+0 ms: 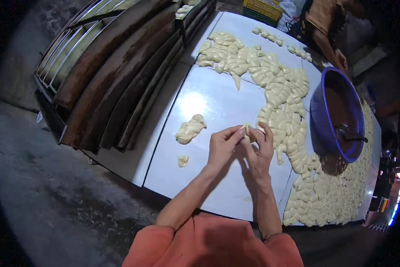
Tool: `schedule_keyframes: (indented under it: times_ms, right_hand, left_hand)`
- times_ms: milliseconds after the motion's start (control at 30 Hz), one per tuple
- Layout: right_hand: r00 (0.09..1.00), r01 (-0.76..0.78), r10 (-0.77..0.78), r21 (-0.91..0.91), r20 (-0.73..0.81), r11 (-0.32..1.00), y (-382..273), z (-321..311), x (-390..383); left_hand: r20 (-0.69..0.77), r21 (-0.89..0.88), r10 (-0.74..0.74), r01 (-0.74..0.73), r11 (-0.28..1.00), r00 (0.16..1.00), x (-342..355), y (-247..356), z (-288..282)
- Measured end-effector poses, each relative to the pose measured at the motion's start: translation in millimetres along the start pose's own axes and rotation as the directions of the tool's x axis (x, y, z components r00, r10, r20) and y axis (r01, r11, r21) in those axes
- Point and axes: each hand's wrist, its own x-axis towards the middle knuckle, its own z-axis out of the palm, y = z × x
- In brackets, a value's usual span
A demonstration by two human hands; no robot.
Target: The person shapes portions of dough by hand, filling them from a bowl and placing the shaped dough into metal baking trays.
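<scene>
Over the white tiled table (222, 98), my left hand (225, 144) and my right hand (258, 144) meet, pinching a small piece of pale dough (246, 128) between the fingertips. Most of that piece is hidden by my fingers. Left of my hands lies a larger lump of dough (191, 129), with a small scrap of dough (183, 161) nearer to me. Close to my right hand runs a thick band of many flattened dough pieces (282, 89), which spreads toward the near right of the table.
A blue basin (315, 111) of brown filling, with a dark-handled utensil (352, 134) in it, stands at the right. Dark trays (115, 84) are stacked at the left. Another person's arm (325, 46) reaches in at the far right, near rows of dough balls (267, 36). Behind is a yellow crate (263, 9).
</scene>
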Motion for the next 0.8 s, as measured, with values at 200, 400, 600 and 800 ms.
schedule_keyframes:
  times_ms: [200, 400, 600, 800]
  right_hand:
    - [0.913, -0.361, 0.407, 0.475, 0.006, 0.802, 19.7, 37.8, -2.3]
    - [0.768, -0.621, 0.509, 0.649, 0.389, 0.44, -1.9, 13.9, 2.2]
    - [0.999, -0.041, 0.052, 0.436, -0.014, 0.899, 24.3, 20.2, 0.1]
    - [0.962, -0.031, 0.155, 0.473, -0.226, 0.881, 8.8, 42.3, -6.6]
  left_hand:
    - [0.032, 0.146, 0.067, -0.071, 0.987, 0.997, -2.4, 26.3, -6.1]
    - [0.092, 0.192, -0.086, 0.068, 0.979, 0.992, 9.4, 51.7, -24.3]
    - [0.194, 0.217, -0.021, -0.022, 0.976, 0.981, -7.2, 58.3, -18.7]
    - [0.288, 0.315, -0.155, 0.059, 0.947, 0.945, -12.5, 64.9, -25.7]
